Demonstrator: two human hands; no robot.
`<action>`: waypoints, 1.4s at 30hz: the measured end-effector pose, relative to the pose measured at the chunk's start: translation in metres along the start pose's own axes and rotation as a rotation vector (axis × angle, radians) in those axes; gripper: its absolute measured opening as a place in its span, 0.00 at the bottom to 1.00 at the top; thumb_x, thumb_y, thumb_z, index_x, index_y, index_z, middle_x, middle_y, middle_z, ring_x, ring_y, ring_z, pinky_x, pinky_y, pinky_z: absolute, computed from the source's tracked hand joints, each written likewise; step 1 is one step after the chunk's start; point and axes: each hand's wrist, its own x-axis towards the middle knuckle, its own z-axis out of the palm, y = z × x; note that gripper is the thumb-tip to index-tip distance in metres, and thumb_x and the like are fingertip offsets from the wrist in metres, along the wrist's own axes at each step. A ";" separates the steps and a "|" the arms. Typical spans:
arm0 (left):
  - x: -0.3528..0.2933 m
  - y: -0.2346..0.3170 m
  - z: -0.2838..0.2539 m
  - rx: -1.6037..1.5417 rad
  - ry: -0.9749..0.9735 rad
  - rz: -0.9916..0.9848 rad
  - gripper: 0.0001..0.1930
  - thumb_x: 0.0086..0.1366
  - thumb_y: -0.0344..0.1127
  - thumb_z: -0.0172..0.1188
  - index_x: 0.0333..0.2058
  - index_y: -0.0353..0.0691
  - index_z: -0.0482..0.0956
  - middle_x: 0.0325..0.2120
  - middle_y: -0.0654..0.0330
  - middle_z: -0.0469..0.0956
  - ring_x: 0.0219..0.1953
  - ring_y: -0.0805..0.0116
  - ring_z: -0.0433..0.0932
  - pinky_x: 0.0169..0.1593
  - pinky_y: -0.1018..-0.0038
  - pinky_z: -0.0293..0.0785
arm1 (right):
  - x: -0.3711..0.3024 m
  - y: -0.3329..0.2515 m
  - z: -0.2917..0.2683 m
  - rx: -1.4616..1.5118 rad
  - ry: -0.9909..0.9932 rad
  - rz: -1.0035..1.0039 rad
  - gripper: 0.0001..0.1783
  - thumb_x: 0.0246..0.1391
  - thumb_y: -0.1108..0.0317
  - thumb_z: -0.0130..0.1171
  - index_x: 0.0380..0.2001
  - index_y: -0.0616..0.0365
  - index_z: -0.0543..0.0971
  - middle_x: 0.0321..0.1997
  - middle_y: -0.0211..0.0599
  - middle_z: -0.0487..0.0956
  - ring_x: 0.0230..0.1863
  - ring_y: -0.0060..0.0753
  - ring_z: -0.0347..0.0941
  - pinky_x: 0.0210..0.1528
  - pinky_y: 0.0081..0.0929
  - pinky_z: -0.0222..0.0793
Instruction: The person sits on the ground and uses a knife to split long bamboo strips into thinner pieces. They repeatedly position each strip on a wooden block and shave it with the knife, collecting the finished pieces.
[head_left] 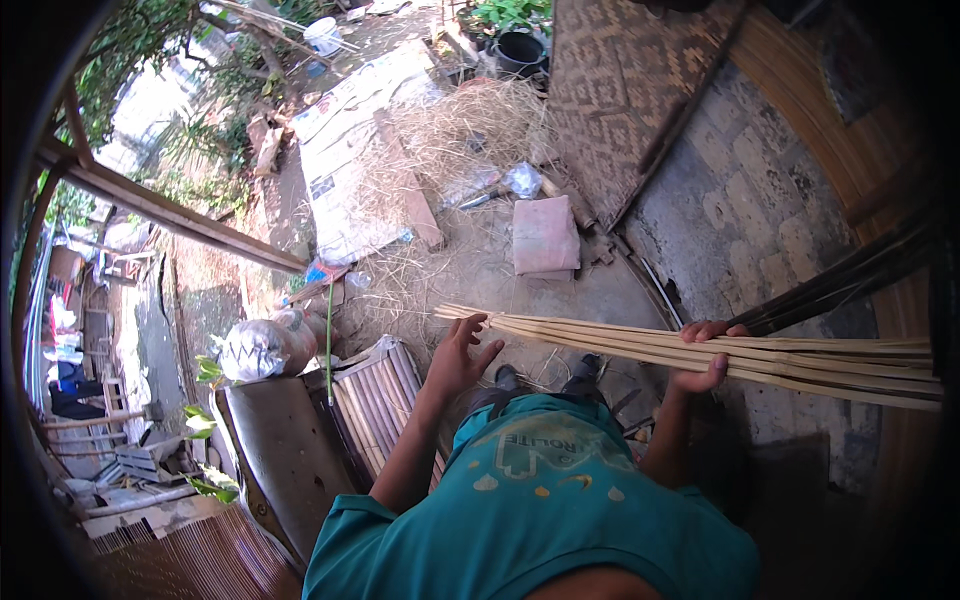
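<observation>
A long bundle of pale split bamboo strips (600, 337) stretches across in front of me, narrow at its left end and fanning out toward the right rim. My right hand (704, 362) is wrapped round the bundle, fingers over the top and thumb along the near side. Close to the narrow left end is my left hand (463, 360), its thumb and fingers apart. Its fingertips reach the strips' edge; whether they press on them I cannot tell. Around that end the strips seem bound together.
Straw-like shavings (480, 125) lie heaped beyond, partly over a pale sheet (345, 150). A folded pinkish cloth (545, 235) rests on the ground. At left are a slatted bamboo bench (378, 400), a dark padded seat (290, 460) and a stuffed sack (262, 348). A woven panel (625, 90) leans at the wall.
</observation>
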 end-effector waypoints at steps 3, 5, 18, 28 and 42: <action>-0.036 -0.032 -0.041 0.093 0.111 -0.138 0.33 0.61 0.48 0.69 0.59 0.37 0.69 0.47 0.45 0.75 0.42 0.54 0.81 0.46 0.62 0.78 | -0.004 0.025 0.051 0.082 -0.012 -0.014 0.25 0.51 0.53 0.58 0.48 0.51 0.64 0.30 0.36 0.71 0.28 0.31 0.68 0.36 0.32 0.69; -0.055 -0.052 -0.064 0.107 0.193 -0.202 0.34 0.60 0.47 0.70 0.60 0.37 0.69 0.48 0.43 0.74 0.42 0.53 0.81 0.46 0.62 0.77 | -0.006 0.035 0.084 0.095 -0.013 -0.056 0.26 0.51 0.53 0.57 0.49 0.53 0.64 0.29 0.36 0.70 0.27 0.30 0.67 0.34 0.30 0.70; 0.061 -0.167 -0.158 0.274 0.342 0.021 0.54 0.50 0.50 0.75 0.70 0.46 0.51 0.65 0.38 0.54 0.66 0.36 0.59 0.66 0.51 0.62 | -0.034 0.099 0.238 0.066 -0.322 -0.166 0.33 0.54 0.42 0.53 0.54 0.53 0.62 0.37 0.41 0.69 0.39 0.35 0.69 0.55 0.46 0.66; 0.266 -0.296 -0.265 0.378 -0.009 0.321 0.29 0.47 0.30 0.68 0.50 0.39 0.73 0.47 0.50 0.75 0.54 0.47 0.73 0.59 0.58 0.68 | -0.047 0.274 0.350 0.320 -0.446 -0.223 0.46 0.43 0.49 0.75 0.57 0.55 0.60 0.50 0.44 0.66 0.45 0.41 0.68 0.49 0.40 0.71; 0.489 -0.448 -0.546 0.478 0.093 0.389 0.25 0.51 0.30 0.69 0.49 0.40 0.75 0.51 0.46 0.74 0.58 0.42 0.70 0.61 0.56 0.68 | -0.047 0.465 0.560 0.137 -0.568 0.201 0.50 0.42 0.51 0.77 0.59 0.60 0.59 0.58 0.50 0.67 0.64 0.48 0.63 0.69 0.50 0.56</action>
